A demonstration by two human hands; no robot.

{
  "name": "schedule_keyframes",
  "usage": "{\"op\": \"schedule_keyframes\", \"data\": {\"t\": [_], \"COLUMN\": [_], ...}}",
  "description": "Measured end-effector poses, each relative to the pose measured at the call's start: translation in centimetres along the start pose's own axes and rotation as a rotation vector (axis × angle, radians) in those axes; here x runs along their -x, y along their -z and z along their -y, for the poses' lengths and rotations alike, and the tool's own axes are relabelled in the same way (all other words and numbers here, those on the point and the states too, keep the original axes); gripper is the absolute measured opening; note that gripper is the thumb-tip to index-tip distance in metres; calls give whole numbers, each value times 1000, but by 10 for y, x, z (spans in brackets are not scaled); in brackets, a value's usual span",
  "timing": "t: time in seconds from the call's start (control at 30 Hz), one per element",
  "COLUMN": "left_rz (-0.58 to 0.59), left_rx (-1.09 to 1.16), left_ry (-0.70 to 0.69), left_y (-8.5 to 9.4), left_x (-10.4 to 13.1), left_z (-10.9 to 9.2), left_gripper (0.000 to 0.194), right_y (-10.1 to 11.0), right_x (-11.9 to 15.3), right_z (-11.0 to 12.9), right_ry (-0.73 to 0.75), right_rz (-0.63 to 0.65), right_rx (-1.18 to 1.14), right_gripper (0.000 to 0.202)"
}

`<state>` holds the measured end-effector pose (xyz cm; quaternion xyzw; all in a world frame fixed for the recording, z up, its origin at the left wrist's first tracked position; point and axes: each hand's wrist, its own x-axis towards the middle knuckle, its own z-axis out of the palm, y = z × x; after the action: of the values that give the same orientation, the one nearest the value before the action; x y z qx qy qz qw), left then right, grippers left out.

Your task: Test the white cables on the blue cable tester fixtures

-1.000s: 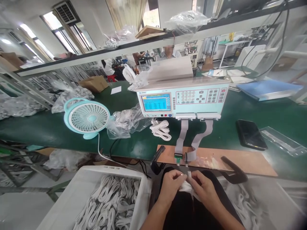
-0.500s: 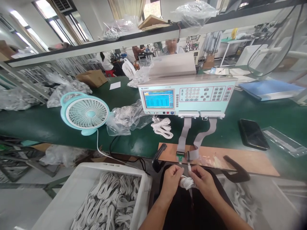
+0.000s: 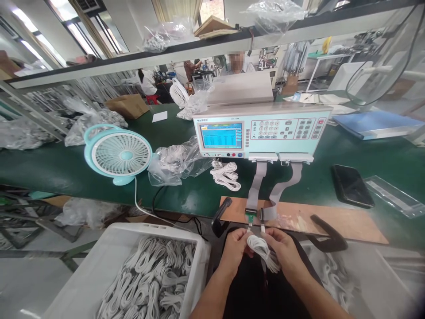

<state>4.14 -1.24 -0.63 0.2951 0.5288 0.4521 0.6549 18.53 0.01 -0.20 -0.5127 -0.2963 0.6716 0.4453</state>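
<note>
A bundled white cable (image 3: pixel 260 248) hangs between my two hands over my dark-clothed lap. My left hand (image 3: pixel 235 250) pinches one end of it, just below the small green circuit board (image 3: pixel 251 218) at the bench edge. My right hand (image 3: pixel 283 251) is closed on the other end, whose pale plug meets or lies right under the dark connector (image 3: pixel 262 216). Whether either plug is fully seated I cannot tell. Grey ribbon cables (image 3: pixel 257 184) run from these fittings up to the tester (image 3: pixel 262 133), whose screen is lit.
A white bin (image 3: pixel 124 232) full of bundled cables stands at my left. On the green bench are a turquoise fan (image 3: pixel 119 153), a loose cable bundle (image 3: pixel 226 175), a phone (image 3: pixel 352 185) and a copper-coloured board (image 3: pixel 308 217) with black clamps (image 3: pixel 221 217). A person sits beyond the tester.
The cable bundle has swung up and turned, so its loops now show between my hands. My right hand has shifted slightly at the plug under the dark connector.
</note>
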Motion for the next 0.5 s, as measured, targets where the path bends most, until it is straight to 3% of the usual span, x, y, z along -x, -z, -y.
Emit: {"op": "schedule_keyframes", "data": {"t": [0.17,0.5], "left_rz": [44,-83], "left_rx": [-196,-210], "left_ry": [-116,-204], "left_y": [3,-7], "left_x": [-8,-15], "left_z": [5,2], "left_gripper": [39,33], "right_y": [4,8], "right_x": [1,-1], "right_z": [4,7], "right_ry": [35,1], "right_rz": [33,33], "right_rx": [100,157], "right_gripper": [42,37]}}
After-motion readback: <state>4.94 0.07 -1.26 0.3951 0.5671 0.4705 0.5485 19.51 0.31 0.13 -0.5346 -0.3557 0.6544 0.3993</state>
